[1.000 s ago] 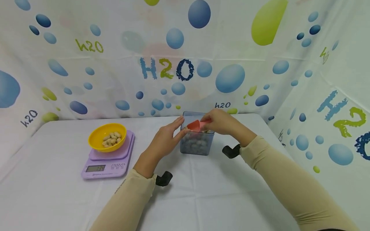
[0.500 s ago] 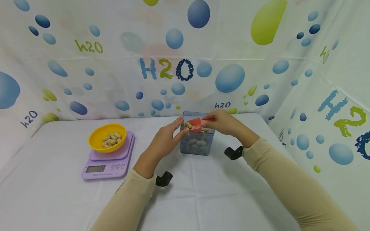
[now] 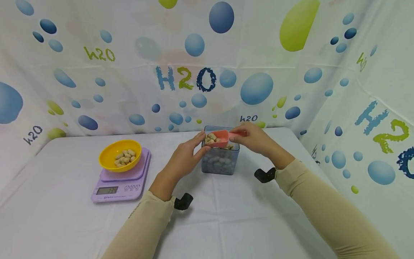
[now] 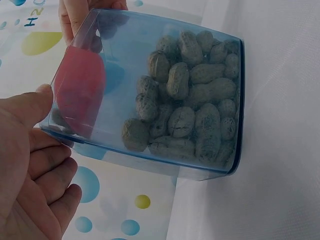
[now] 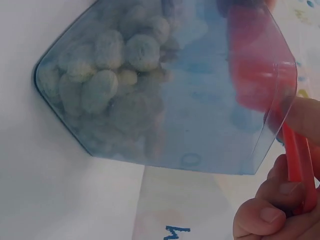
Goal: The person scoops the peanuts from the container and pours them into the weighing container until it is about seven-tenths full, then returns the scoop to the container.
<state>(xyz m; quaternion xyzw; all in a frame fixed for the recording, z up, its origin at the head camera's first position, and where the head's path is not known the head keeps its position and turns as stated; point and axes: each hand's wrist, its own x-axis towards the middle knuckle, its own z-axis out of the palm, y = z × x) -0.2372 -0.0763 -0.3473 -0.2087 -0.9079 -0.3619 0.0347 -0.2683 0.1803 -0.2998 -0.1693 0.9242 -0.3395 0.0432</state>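
A coral-red scoop [image 3: 223, 139] is raised level at the mouth of the clear bluish plastic container [image 3: 218, 166], with unshelled peanuts [image 3: 212, 138] in it. My right hand [image 3: 252, 138] holds the scoop by its handle [image 5: 298, 155], thumb on one side and fingers curled on the other. More peanuts [image 4: 180, 100] fill the lower part of the container, seen through its wall. At the container's left front corner, my left hand [image 3: 185, 156] grips the rim between thumb [image 4: 35, 105] and fingers.
To the left, a yellow bowl [image 3: 105, 158] with several peanuts stands on a purple kitchen scale [image 3: 132, 192] with a lit-off grey display. A white cloth covers the table [image 3: 200, 230]. Behind hangs a patterned curtain [image 3: 129, 82].
My right hand has lifted and levelled the scoop, drawing slightly right, and peanuts now show in it. The left hand stays at the container's corner.
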